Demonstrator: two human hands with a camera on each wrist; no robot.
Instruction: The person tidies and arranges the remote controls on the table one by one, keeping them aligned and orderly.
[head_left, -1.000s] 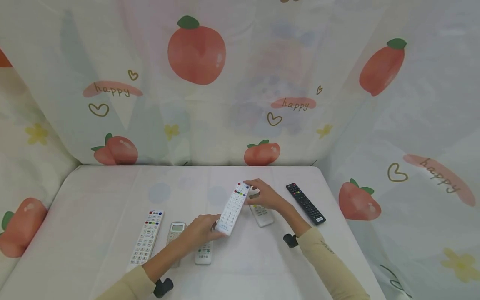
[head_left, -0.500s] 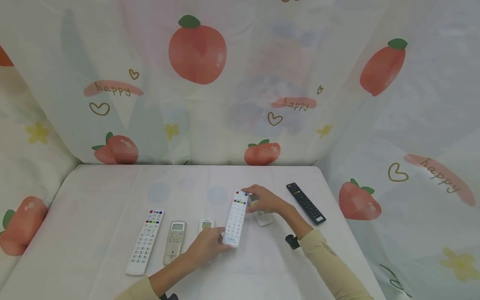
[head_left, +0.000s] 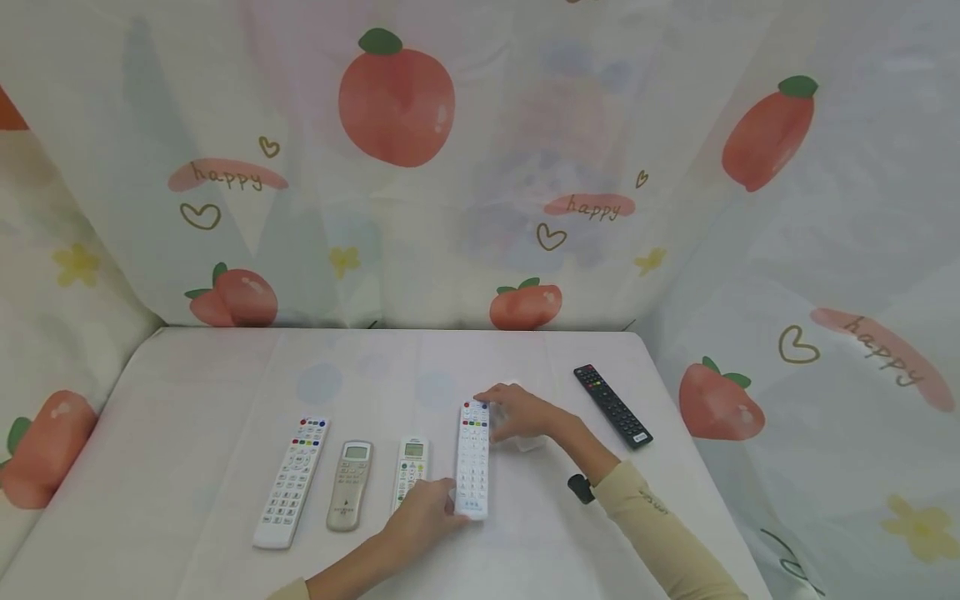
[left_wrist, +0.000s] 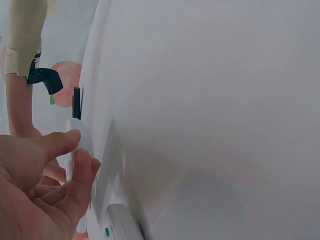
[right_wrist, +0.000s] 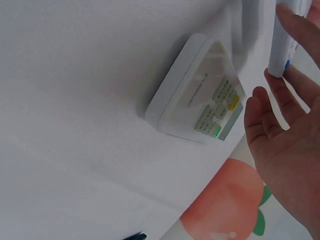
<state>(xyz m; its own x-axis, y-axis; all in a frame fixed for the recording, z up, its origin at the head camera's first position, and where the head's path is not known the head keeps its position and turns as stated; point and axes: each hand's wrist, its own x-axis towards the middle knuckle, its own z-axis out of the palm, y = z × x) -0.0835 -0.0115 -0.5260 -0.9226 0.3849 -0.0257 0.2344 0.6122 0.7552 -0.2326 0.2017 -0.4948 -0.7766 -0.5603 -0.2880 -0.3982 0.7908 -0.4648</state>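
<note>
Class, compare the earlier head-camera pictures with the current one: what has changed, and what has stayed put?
The long white remote, held at both ends by the left hand and right hand, swung from tilted to straight and came nearer, into the row. The black remote and other white remotes stayed put.

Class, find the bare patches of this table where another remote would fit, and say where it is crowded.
Bare: the white table's far half and left edge. Crowded: the near row, from the long white remote to the black remote.
</note>
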